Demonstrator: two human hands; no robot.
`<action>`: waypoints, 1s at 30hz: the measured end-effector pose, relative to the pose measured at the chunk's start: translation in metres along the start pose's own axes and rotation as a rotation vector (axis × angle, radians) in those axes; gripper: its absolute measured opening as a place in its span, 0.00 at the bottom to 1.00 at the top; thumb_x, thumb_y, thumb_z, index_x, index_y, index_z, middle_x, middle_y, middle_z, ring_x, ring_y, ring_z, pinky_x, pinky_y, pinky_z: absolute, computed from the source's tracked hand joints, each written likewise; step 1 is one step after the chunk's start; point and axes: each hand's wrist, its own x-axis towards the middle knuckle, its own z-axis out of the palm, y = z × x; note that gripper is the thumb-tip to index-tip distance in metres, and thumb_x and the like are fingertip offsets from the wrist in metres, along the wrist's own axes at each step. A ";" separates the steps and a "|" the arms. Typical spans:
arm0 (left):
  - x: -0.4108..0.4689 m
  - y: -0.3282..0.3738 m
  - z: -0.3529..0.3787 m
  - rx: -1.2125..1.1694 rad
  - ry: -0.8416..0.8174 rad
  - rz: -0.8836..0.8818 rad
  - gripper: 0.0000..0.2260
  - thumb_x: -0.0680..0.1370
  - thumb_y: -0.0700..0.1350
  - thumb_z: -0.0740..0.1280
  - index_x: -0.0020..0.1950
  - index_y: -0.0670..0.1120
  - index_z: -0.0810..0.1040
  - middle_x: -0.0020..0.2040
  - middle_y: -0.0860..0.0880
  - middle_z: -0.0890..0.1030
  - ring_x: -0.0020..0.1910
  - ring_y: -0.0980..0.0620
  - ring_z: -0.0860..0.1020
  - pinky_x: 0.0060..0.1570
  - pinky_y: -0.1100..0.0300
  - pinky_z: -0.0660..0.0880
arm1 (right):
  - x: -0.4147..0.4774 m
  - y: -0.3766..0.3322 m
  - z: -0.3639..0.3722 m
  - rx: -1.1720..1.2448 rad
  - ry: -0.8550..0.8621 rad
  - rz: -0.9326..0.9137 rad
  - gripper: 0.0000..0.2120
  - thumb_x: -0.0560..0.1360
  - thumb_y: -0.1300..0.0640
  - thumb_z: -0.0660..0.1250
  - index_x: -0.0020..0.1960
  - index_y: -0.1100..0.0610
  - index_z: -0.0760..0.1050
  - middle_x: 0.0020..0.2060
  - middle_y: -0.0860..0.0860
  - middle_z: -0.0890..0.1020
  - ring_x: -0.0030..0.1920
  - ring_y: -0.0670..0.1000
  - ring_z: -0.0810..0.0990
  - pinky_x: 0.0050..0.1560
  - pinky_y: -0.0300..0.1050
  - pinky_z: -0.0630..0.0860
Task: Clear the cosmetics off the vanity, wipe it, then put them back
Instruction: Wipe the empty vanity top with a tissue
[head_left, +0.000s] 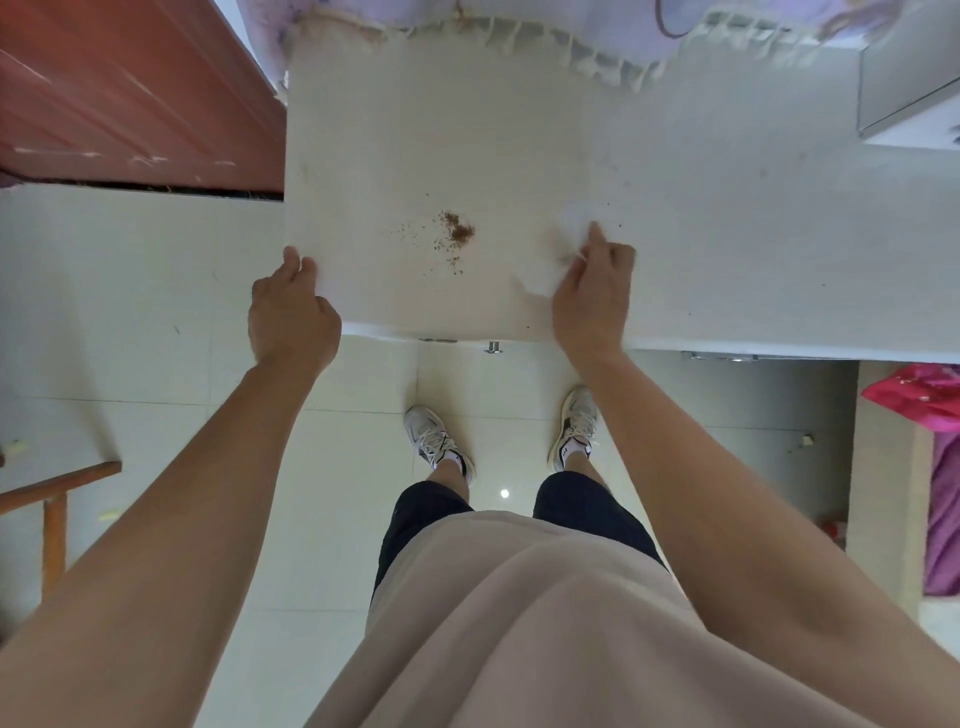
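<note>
A cream cloth mat (415, 130) with a fringed far edge covers the left part of the white vanity top (753, 234). A small heap of brown crumbs (457, 231) lies near the mat's middle. My left hand (291, 312) grips the mat's near left corner, thumb on top. My right hand (592, 291) is at the mat's right edge and holds a crumpled white tissue (571, 221), which is blurred. No cosmetics are in view.
A red-brown door (130, 93) stands at the left beyond the vanity. A grey box or mirror base (909, 78) sits at the back right. Drawer handles (493, 347) show under the front edge. A pink bag (919, 395) lies at the right, and a wooden frame (52, 493) at the left on the tiled floor.
</note>
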 end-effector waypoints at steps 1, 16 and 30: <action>0.001 -0.004 -0.001 -0.024 0.010 0.009 0.23 0.78 0.36 0.55 0.75 0.43 0.65 0.78 0.51 0.60 0.66 0.40 0.67 0.62 0.47 0.70 | 0.004 0.011 -0.001 -0.076 0.000 0.058 0.24 0.78 0.66 0.57 0.74 0.63 0.64 0.61 0.62 0.70 0.56 0.62 0.75 0.55 0.45 0.69; 0.012 -0.030 -0.013 -0.063 -0.046 0.145 0.28 0.75 0.29 0.56 0.73 0.47 0.69 0.76 0.55 0.63 0.64 0.43 0.69 0.60 0.48 0.73 | 0.015 -0.092 0.086 -0.231 -0.372 -0.428 0.30 0.72 0.71 0.56 0.73 0.55 0.68 0.56 0.60 0.71 0.54 0.62 0.73 0.54 0.49 0.71; 0.008 -0.010 -0.013 0.133 -0.139 0.071 0.31 0.74 0.30 0.57 0.77 0.44 0.59 0.79 0.52 0.54 0.66 0.42 0.66 0.52 0.52 0.71 | 0.056 -0.092 0.082 -0.381 -0.299 -0.416 0.33 0.71 0.70 0.58 0.76 0.59 0.60 0.62 0.60 0.68 0.57 0.61 0.70 0.56 0.52 0.72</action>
